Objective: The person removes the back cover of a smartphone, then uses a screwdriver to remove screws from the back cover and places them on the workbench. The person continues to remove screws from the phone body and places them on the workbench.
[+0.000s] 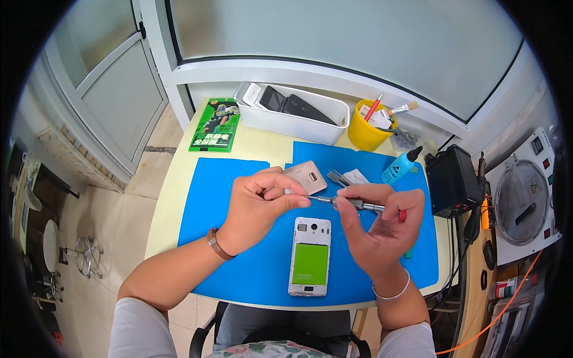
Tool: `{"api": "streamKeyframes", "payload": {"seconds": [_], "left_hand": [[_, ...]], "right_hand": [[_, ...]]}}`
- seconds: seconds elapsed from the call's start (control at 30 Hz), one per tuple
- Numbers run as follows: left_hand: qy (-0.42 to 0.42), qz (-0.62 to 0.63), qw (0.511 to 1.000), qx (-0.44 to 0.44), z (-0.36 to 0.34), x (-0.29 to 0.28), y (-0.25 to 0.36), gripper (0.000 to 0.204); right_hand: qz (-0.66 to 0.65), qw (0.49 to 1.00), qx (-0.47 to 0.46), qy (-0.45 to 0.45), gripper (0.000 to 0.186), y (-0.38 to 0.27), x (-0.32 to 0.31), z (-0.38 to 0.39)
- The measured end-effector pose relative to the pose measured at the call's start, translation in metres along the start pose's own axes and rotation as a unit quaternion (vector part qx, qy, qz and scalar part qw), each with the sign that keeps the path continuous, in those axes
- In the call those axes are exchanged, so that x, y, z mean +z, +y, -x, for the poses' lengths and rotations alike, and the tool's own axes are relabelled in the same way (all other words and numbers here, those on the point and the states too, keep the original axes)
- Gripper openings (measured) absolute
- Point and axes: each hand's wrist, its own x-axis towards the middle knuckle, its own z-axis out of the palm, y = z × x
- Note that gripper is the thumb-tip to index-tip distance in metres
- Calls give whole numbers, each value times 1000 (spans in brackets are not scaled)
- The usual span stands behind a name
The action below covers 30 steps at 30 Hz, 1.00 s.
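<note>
Screwdriver (358,204) I watched lay near-level mid-frame, left hand (253,209) pinching its tip, right hand (385,230) curled around its handle, phone (311,259) lengthwise below.

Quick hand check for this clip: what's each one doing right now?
Left hand: closed, fingertips pinched at the screwdriver's tip.
Right hand: closed, holding the screwdriver's body.

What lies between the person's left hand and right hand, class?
In the head view, a slim metal screwdriver bridges the gap, its thin end at the left hand, its handle held by the right hand.
</note>
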Motion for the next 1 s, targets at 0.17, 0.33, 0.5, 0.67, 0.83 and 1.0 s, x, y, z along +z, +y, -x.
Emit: {"api": "streamKeyframes", "payload": {"seconds": [0.17, 0.33, 0.5, 0.67, 0.83, 1.0], "left_hand": [[12, -20, 1000, -4, -1, 0, 2, 18], [18, -38, 999, -6, -2, -2, 4, 18], [16, -52, 998, -8, -2, -2, 6, 18], [14, -39, 999, -6, 0, 0, 9, 17], [15, -31, 999, 1, 0, 1, 8, 17], [21, -46, 998, 22, 2, 2, 8, 15]], "right_hand": [[0, 1000, 1, 7, 53, 4, -1, -1], [0, 1000, 10, 14, 53, 4, -2, 0], [5, 1000, 7, 27, 52, 2, -3, 0], [-22, 998, 41, 39, 52, 1, -3, 0], [-71, 992, 89, 54, 51, 5, 1, 3], [-86, 990, 90, 59, 51, 6, 2, 2]]}}
